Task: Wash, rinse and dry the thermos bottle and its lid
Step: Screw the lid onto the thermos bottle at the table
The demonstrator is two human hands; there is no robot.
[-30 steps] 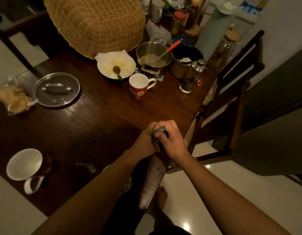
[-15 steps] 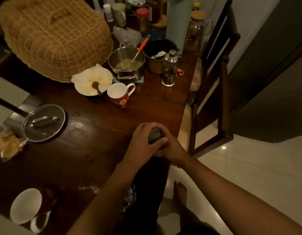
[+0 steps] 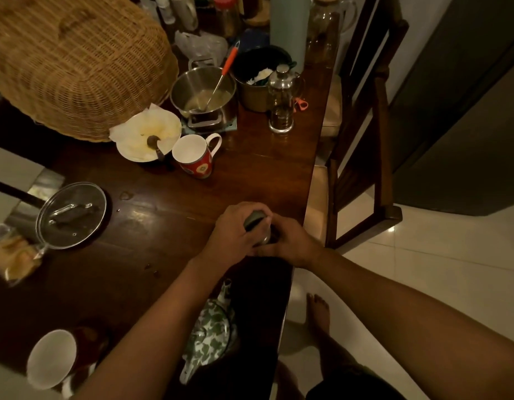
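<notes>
Left hand (image 3: 235, 230) curls over the grey lid (image 3: 254, 220) at the centre of the frame, while the right hand (image 3: 290, 243) wraps round the neck of the thermos bottle (image 3: 265, 238) just beneath it, the body of the bottle hidden behind the hands and forearms near the tabletop (image 3: 163, 209) edge. Judging by this grip, the lid is only being unscrewed. No sink, water or cloth shows, so washing, rinsing and drying of both bottle and lid all seem left to do.
</notes>
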